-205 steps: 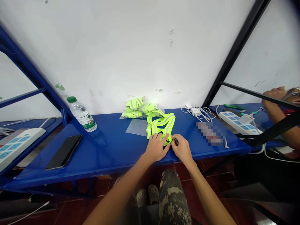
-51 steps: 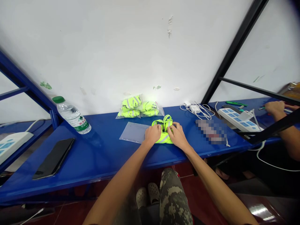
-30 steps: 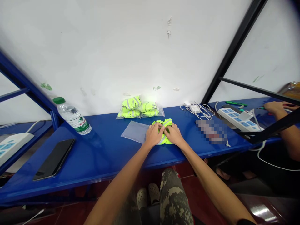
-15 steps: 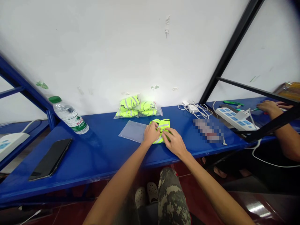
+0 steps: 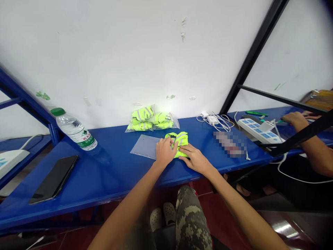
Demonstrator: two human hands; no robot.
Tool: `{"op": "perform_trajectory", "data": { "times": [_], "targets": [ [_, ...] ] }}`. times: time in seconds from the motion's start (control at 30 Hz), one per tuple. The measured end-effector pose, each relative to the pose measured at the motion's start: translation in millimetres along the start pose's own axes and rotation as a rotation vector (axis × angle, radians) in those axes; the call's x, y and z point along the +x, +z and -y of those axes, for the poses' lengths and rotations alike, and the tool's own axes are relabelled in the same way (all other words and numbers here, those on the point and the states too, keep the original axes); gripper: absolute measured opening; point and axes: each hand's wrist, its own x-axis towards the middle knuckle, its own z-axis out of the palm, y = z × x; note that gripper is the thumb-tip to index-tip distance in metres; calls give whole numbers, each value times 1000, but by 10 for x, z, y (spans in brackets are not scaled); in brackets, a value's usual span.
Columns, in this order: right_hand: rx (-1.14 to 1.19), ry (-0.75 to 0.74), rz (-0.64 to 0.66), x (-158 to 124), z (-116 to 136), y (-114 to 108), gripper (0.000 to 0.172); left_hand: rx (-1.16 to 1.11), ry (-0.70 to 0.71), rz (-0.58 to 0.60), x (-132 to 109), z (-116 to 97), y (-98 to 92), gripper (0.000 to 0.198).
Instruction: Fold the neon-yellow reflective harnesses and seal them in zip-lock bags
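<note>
On the blue table [image 5: 111, 173] lies a bundled fluorescent-yellow reflective vest [image 5: 182, 138] with grey stripes. My left hand [image 5: 165, 151] is closed on its left side, the fingers partly hiding the cloth. From the right, my right hand [image 5: 194, 158] grips the near right edge, fingers close together on top. A flat clear plastic bag [image 5: 144, 146] lies just left of the vest, its right end behind my left hand. Against the wall, several similar yellow vests [image 5: 142, 118] are packed in clear bags.
A water bottle [image 5: 76, 130] and a black phone [image 5: 54, 178] are at left. White chargers and cables [image 5: 215, 120] and a blurred-out item [image 5: 230, 144] lie at right. Beyond the black frame [image 5: 253, 59] are a power strip [image 5: 258, 130] and another person's hand [image 5: 295, 119].
My right hand has shifted from picking at the vest's middle to lying along its near right edge. The vest looks more compactly folded. My left hand stays on it.
</note>
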Motion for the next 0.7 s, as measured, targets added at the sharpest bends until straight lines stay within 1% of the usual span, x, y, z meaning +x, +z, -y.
{"op": "perform_trajectory", "data": {
  "times": [0.1, 0.13, 0.2, 0.3, 0.43, 0.57, 0.7],
  "targets": [
    [1, 19, 4, 18, 24, 17, 36, -2, 180, 54, -100, 37, -107, 17],
    [1, 34, 3, 24, 30, 26, 36, 5, 221, 79, -128, 47, -133, 17],
    [3, 69, -5, 34, 37, 46, 35, 35, 252, 114, -168, 56, -163, 22],
    [10, 101, -13, 48, 32, 71, 34, 98, 230, 133, -176, 42, -152, 31],
    [17, 112, -21, 78, 4, 76, 35, 193, 201, 127, -104, 5, -91, 39],
    [-8, 137, -36, 164, -27, 57, 33, 274, 154, 139, 46, -37, -76, 46],
    [-76, 218, -55, 308, -41, 64, 33, 307, 94, 195, 231, -78, -120, 51]
  ]
}}
